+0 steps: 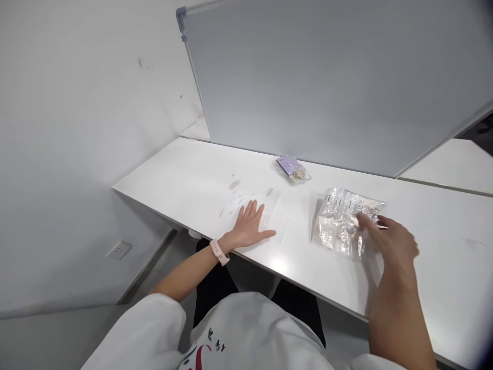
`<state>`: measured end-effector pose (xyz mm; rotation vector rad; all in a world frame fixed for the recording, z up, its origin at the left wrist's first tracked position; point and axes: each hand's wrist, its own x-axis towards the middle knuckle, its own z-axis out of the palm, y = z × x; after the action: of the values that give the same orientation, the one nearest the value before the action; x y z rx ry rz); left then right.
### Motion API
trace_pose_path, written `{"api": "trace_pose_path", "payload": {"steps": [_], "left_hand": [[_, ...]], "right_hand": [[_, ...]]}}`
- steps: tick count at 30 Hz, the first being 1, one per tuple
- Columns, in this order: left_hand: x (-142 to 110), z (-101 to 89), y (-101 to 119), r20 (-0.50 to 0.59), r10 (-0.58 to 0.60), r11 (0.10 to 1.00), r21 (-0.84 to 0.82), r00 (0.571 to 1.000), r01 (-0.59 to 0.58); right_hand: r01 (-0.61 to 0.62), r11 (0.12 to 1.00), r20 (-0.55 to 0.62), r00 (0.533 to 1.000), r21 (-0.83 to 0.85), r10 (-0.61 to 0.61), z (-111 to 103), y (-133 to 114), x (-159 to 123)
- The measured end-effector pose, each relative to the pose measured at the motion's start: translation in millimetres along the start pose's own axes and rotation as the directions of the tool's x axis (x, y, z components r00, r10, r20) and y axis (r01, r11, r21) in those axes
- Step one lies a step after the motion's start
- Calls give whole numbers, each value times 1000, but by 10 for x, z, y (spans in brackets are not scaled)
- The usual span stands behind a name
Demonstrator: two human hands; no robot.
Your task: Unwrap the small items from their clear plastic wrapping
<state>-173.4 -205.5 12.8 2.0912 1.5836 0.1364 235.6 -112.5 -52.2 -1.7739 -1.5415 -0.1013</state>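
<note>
My left hand (248, 226) lies flat on the white table, fingers spread and thumb out to the right. Beside and partly beneath it is a faint, clear plastic bag or sheet (280, 226). To the right rests a pile of shiny clear plastic bags (335, 226) with dark printed marks along the top; small contents show through, too unclear to name. Over the right side of this pile is my right hand (393, 241), its thumb and fingers apart and slightly blurred. Whether its fingertips touch the plastic I cannot tell.
A small clear packet with a purple card (291, 165) and something yellowish lies at the table's back. Behind it a large grey-white board (308, 87) leans along the rear edge. A white wall with a socket (118, 250) is on the left. The table's front edge (308, 290) runs before me.
</note>
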Motion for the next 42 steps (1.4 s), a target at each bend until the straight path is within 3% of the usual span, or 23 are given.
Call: {"api": "trace_pose_path", "payload": {"steps": [2, 4, 7, 10, 14, 17, 20, 23, 25, 28, 32, 35, 37, 39, 40, 42], "left_hand": [[-258, 162, -134, 53, 8, 1000, 27, 999, -10], [-453, 367, -154, 59, 99, 992, 73, 993, -103], [-624, 606, -72, 61, 231, 964, 118, 971, -237], [-649, 640, -21, 54, 280, 951, 119, 958, -285], [-411, 422, -98, 84, 222, 972, 55, 971, -227], [-70, 241, -140, 92, 149, 986, 64, 985, -155], [257, 150, -25, 87, 89, 991, 94, 992, -97], [474, 120, 260, 56, -16, 989, 150, 998, 8], [571, 98, 468, 44, -74, 975, 213, 996, 63], [684, 47, 672, 88, -84, 952, 300, 993, 54], [715, 0, 677, 73, -37, 953, 302, 997, 14], [526, -10, 559, 37, -30, 964, 267, 999, 19], [286, -38, 434, -7, -6, 992, 123, 1000, 7], [-3, -104, 263, -108, 5, 967, -253, 994, -32], [-147, -152, 161, -153, -19, 873, -484, 988, -58], [-397, -264, -67, -189, -144, 589, -805, 971, -69]], "right_hand": [[-159, 987, -148, 977, -40, 151, -20, 55, -19], [-240, 971, -306, 926, -23, 221, -65, 5, -56], [-156, 987, -408, 900, 33, 156, -169, -248, -141], [24, 998, -342, 940, 54, -4, -255, -614, -286], [217, 970, -203, 960, 112, -191, -242, -1072, -525], [332, 936, -59, 943, 113, -328, -169, -1344, -657], [460, 887, 94, 882, 45, -462, -112, -1530, -713], [515, 856, 147, 850, -31, -506, -89, -1548, -678], [494, 864, 141, 866, -95, -479, -92, -1460, -617], [461, 867, 137, 886, -190, -442, -116, -1295, -528], [465, 867, 122, 885, -178, -449, -178, -1264, -493], [489, 867, 74, 872, -95, -484, -256, -1381, -511], [506, 861, 29, 862, -47, -505, -326, -1473, -517], [500, 866, -7, 866, -5, -500, -389, -1573, -515], [494, 869, -13, 870, 20, -494, -407, -1631, -515], [512, 854, 7, 857, 94, -515, -395, -1775, -531]]}}
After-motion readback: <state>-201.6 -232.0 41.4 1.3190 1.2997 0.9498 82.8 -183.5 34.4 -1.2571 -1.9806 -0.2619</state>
